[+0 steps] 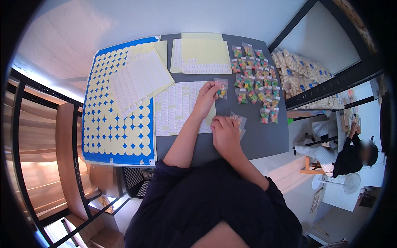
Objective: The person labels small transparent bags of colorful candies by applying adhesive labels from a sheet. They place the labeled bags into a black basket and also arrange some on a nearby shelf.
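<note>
My left hand [206, 97] pinches a small clear zip bag [221, 88] of colourful pieces by its left side, above the grey tabletop. Beside the bag, a sheet of small white labels [173, 108] lies partly under my left forearm; bare backing shows in places. My right hand [225, 135], fingers curled, is at the sheet's right edge. Several more filled zip bags [239, 119] stick out past its right side, partly hidden by it; whether the fingers grip them I cannot tell. Farther right lies a group of filled zip bags [248, 71] with white labels near their tops.
A blue board with pale round stickers [124, 136] covers the table's left side, with loose label sheets [141, 80] across it. More sheets [203, 49] lie at the back. Large bags of pale pieces [297, 71] fill a rack at right. Another person [347, 158] sits beyond.
</note>
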Action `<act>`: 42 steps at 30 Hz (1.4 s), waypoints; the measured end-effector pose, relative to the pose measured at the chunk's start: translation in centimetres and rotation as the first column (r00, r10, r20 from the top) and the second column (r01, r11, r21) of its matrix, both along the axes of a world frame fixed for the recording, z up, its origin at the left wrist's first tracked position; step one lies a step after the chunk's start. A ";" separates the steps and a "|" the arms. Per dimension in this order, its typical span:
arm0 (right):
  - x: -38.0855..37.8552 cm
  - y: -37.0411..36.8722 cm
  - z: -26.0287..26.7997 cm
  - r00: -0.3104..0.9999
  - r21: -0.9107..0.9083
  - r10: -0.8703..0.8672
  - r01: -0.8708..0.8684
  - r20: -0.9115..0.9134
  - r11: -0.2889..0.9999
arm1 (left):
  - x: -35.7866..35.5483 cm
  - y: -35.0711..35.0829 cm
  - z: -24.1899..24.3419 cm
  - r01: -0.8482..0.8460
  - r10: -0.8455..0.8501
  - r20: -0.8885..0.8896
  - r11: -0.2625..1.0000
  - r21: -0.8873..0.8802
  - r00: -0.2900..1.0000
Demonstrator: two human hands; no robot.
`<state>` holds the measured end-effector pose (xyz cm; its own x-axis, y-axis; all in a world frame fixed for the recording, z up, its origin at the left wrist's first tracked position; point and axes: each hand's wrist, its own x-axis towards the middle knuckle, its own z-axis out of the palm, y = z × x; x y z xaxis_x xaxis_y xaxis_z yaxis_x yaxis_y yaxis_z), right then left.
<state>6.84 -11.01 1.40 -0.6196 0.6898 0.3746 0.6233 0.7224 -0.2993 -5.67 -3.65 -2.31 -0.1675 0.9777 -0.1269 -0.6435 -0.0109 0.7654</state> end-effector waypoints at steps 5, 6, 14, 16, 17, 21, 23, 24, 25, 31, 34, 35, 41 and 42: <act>0.3 -0.8 0.2 1.000 -0.031 0.001 -0.001 0.004 1.000 | 0.1 0.0 -0.1 -0.004 0.004 0.003 1.000 -0.008 1.000; 0.4 -0.8 0.3 1.000 -0.059 -0.004 0.004 -0.002 0.998 | 0.1 0.0 0.0 -0.009 0.009 0.010 1.000 -0.013 1.000; 2.2 1.2 1.4 0.944 -0.246 -0.132 0.056 -0.303 0.968 | 0.4 -0.3 0.9 -0.018 0.020 -0.109 1.000 0.019 0.994; 3.0 2.6 2.1 0.893 -0.300 -0.161 0.031 -0.420 0.954 | 0.6 -0.5 1.1 -0.005 0.013 -0.142 0.998 0.057 0.990; 3.2 3.2 2.4 0.858 -0.321 -0.177 0.015 -0.482 0.947 | 0.6 -0.6 1.3 0.008 0.001 -0.154 0.998 0.063 0.988; 3.3 4.8 3.1 0.784 -0.437 -0.307 0.051 -0.540 0.898 | 0.6 -1.2 1.9 0.073 -0.043 -0.249 0.991 0.115 0.968; 3.2 5.2 3.1 0.775 -0.478 -0.363 0.090 -0.517 0.874 | 0.9 -1.4 2.2 0.103 -0.064 -0.301 0.988 0.117 0.951; 3.0 5.4 3.1 0.775 -0.462 -0.350 0.086 -0.526 0.883 | 1.0 -1.6 2.3 0.114 -0.073 -0.315 0.987 0.113 0.946; 2.8 5.5 2.9 0.775 -0.447 -0.338 0.081 -0.534 0.891 | 1.1 -1.8 2.4 0.125 -0.079 -0.325 0.985 0.123 0.942; 2.4 6.4 2.4 0.753 -0.406 -0.327 0.087 -0.571 0.910 | 1.4 -1.9 2.1 0.221 -0.176 -0.381 0.972 0.076 0.908; 2.4 6.5 2.2 0.760 -0.400 -0.334 0.106 -0.558 0.910 | 1.5 -1.8 1.7 0.234 -0.178 -0.395 0.967 0.100 0.901; 2.3 6.6 2.2 0.765 -0.399 -0.336 0.112 -0.550 0.910 | 1.5 -1.8 1.7 0.223 -0.169 -0.383 0.969 0.103 0.908; 2.3 6.8 1.8 0.755 -0.378 -0.336 0.126 -0.564 0.917 | 1.7 -1.7 1.6 0.199 -0.142 -0.410 0.975 0.101 0.901; 2.3 6.8 1.7 0.753 -0.371 -0.332 0.126 -0.569 0.920 | 1.7 -1.8 1.5 0.209 -0.157 -0.398 0.974 0.092 0.904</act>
